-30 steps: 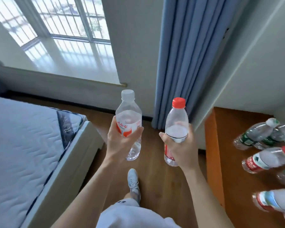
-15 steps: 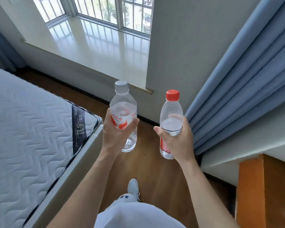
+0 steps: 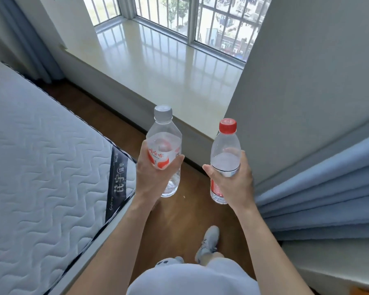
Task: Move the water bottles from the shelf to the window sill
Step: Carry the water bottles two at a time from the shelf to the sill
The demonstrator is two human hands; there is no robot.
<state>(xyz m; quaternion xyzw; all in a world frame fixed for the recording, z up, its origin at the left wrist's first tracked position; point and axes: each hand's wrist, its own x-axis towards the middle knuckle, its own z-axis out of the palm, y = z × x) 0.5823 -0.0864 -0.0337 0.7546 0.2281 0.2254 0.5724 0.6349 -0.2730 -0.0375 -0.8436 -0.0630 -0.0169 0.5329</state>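
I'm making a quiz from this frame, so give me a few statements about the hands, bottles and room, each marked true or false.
1. The left hand grips the pale-capped bottle. True.
2. The red-capped bottle stands on the window sill. False: the right hand holds it in the air, in front of the sill.
3. Both bottles are upright with their caps on. True.
4. Another bottle already stands on the sill. False: no bottle shows on the visible part of the sill.
5. The mattress lies on the person's right. False: it is on the left; the blue curtain is on the right.
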